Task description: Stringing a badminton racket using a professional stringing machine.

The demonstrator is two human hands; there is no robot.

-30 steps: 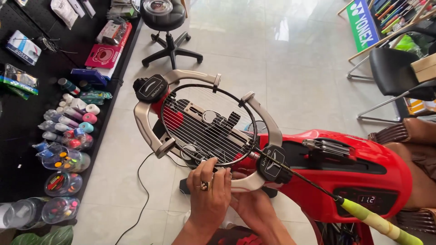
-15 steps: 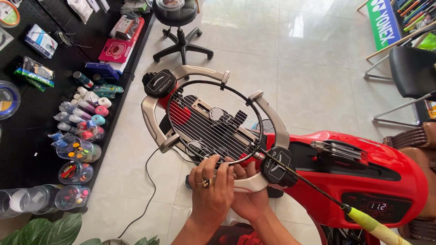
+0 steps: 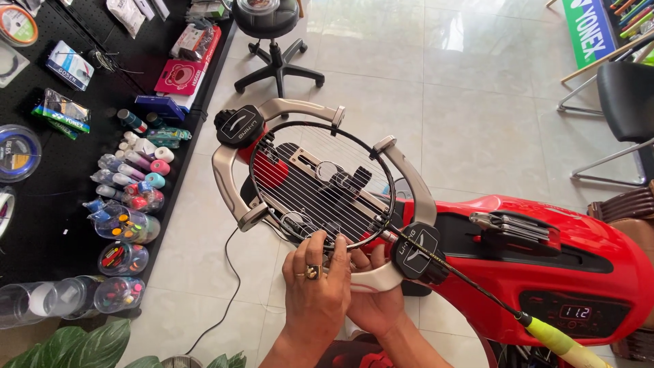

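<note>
A black badminton racket (image 3: 320, 184) is clamped flat in the silver cradle (image 3: 225, 184) of a red stringing machine (image 3: 538, 272). Its head is partly strung, and its yellow-green grip (image 3: 562, 341) points to the lower right. My left hand (image 3: 317, 293), with a ring on one finger, lies over the near edge of the frame, fingertips pinching at the string there. Partly hidden beneath it, my right hand (image 3: 371, 303) holds the same spot from below. What the fingers pinch is too small to see.
A black display board (image 3: 61, 170) at the left carries grip rolls, string packets and clear jars of small parts. A black swivel stool (image 3: 272, 34) stands at the back, a black chair (image 3: 623, 102) at the right. A cable (image 3: 228, 286) runs over the tiled floor.
The view has shifted slightly, so the machine sits a little further right. My hands stay at the racket's near edge, fingers working the string.
</note>
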